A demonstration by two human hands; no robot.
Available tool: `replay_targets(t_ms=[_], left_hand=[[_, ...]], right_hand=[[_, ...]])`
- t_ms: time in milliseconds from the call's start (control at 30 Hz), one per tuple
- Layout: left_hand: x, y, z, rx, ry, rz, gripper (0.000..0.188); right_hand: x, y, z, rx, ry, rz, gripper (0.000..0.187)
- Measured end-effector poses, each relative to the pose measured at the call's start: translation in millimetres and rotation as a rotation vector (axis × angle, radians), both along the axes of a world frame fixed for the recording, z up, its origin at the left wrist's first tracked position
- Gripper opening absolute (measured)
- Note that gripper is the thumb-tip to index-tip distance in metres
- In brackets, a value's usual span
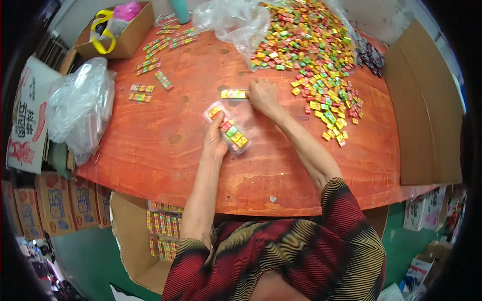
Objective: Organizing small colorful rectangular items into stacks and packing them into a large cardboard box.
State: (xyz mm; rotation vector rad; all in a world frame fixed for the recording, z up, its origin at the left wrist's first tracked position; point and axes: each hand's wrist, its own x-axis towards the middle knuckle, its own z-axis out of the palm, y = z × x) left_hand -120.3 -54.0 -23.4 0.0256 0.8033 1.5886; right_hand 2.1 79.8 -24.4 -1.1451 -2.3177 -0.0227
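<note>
My left hand (216, 138) is closed around a clear plastic pack (235, 136) that holds a row of small wrapped candies in yellow, red and green. The pack lies tilted just above the red table, its far end under my thumb. Beyond it sits a narrow clear holder (233, 94) with a short row of yellow candies. At the right end of that holder is my right hand (263, 95), its fingers curled. Its fingertips are hidden, so what they grip cannot be made out.
A heap of loose wrapped candies (309, 42) spreads over the back right, beside a clear plastic bag (231, 22). Several filled strips (163, 80) lie at the back left. Cardboard (422, 110) walls the right side. Below the edge stands an open carton (130, 236) with candy rows.
</note>
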Motion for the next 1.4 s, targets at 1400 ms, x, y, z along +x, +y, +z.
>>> replay_targets(t_ms=[1400], left_hand=[[21.4, -188.8, 65.9, -0.056, 0.142, 0.122, 0.037]], right_hand=[[-13.1, -238.1, 73.4, -1.523, 0.391, 0.465, 0.064]])
